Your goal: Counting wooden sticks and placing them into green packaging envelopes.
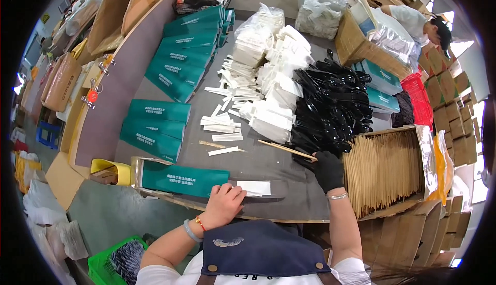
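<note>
Chopsticks (283, 149) in the right hand (329, 172), or am I seeing things?

Nope, you're right. It's the black-gloved one, pinching what looks like a pair by one end, just above the worktop (305, 197). The other ends point off to the left, toward the loose white packets (279, 86).

Cool. And the left hand (226, 201)?

Bare, fingers a bit bent, fingertips on the right end of a green sleeve (178, 177) lying flat along the near edge. Can't tell if it's pinching the sleeve or only resting on it, tbh. There's a single white packet (254, 187) just right of those fingers too.

What's all the stuff around the glove?

Big messy heap of shiny black spoons (333, 104) right beyond it, and a cardboard box (428, 162) full of wooden sticks (382, 174) just to its right. Some of the black stuff runs in under the glove, so no clue whether it's touching that.

And far left?

More green sleeves, fanned out in overlapping rows: one bunch (181, 52) further back, another (154, 130) nearer.
</note>
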Available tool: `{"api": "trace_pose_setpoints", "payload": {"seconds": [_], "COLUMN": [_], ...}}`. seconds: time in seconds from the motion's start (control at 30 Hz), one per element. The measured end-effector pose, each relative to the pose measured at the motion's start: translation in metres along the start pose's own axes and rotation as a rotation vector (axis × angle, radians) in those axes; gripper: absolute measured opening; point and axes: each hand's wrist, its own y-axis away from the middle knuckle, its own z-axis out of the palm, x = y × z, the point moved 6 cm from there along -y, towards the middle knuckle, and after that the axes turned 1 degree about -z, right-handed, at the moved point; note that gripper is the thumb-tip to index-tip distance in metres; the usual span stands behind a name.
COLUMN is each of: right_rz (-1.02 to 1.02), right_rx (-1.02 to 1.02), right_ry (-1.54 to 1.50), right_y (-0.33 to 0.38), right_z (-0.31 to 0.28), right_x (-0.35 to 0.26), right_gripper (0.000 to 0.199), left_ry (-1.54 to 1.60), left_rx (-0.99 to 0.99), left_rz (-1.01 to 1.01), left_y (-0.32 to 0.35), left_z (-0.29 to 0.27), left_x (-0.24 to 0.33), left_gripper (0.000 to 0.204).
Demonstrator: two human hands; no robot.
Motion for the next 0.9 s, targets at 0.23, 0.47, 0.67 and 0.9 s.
{"api": "trace_pose_setpoints", "payload": {"seconds": [0.23,0.47,0.67,0.9], "right_rz": [-0.274,-0.034,-0.116,-0.352], "right_rx": [-0.382,-0.310,-0.348,-0.275], "right_ry": [-0.077,-0.355,-0.188,-0.146], "right_y": [0.023,0.031,0.071,0.060], "right_z": [0.041,0.037,0.037,0.044], "right_x": [-0.107,-0.106,-0.061,-0.074], "right_gripper": [0.010,0.021,0.026,0.026], "left_ry": [-0.132,-0.090,0.021,0.078], "left_rx": [0.000,-0.035,0.055,0.028], "left_rz": [-0.012,-0.044,-0.160,-0.081], "left_y": [0.013,0.018,0.014,0.007], "left_z": [0.011,-0.007,-0.032,-0.026], "left_x": [0.001,-0.009,-0.043,-0.058], "left_gripper": [0.056,0.050,0.061,0.072]}}
